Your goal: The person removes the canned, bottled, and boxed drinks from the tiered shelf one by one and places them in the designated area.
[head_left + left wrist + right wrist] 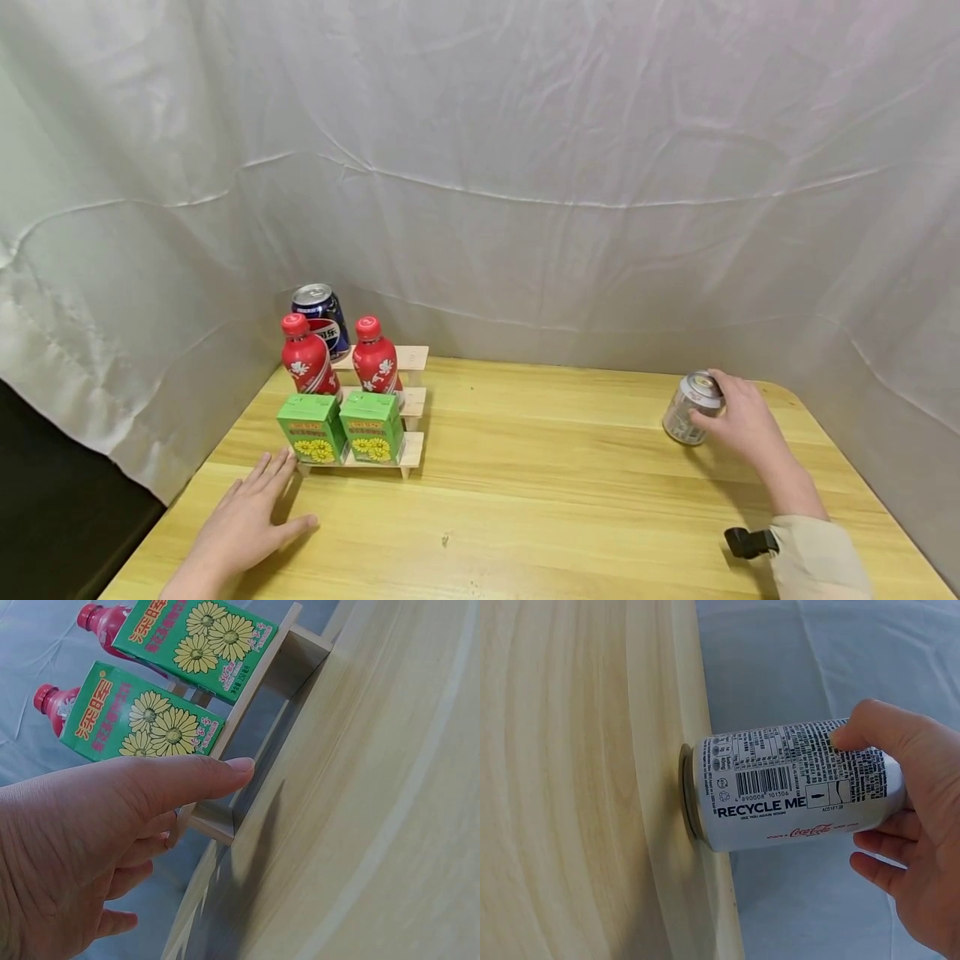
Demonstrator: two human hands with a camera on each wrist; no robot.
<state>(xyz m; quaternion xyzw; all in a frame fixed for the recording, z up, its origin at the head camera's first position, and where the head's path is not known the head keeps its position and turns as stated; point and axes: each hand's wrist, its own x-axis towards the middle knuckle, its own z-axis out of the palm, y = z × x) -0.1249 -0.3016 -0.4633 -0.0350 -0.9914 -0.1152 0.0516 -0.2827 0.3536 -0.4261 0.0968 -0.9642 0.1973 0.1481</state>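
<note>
A silver soda can with Coca-Cola print stands near the table's back right. My right hand grips its upper part, thumb on one side and fingers around the other; the right wrist view shows the can's barcode side. At the left, my left hand lies with extended fingers beside the front left corner of a small wooden tiered rack. On the rack's front step are two green drink cartons with yellow flowers. Behind them stand two red bottles, and a dark blue can is at the back.
The wooden table spans between the rack and the silver can. Pale fabric hangs behind and along both sides. A black device sits at the right sleeve's cuff.
</note>
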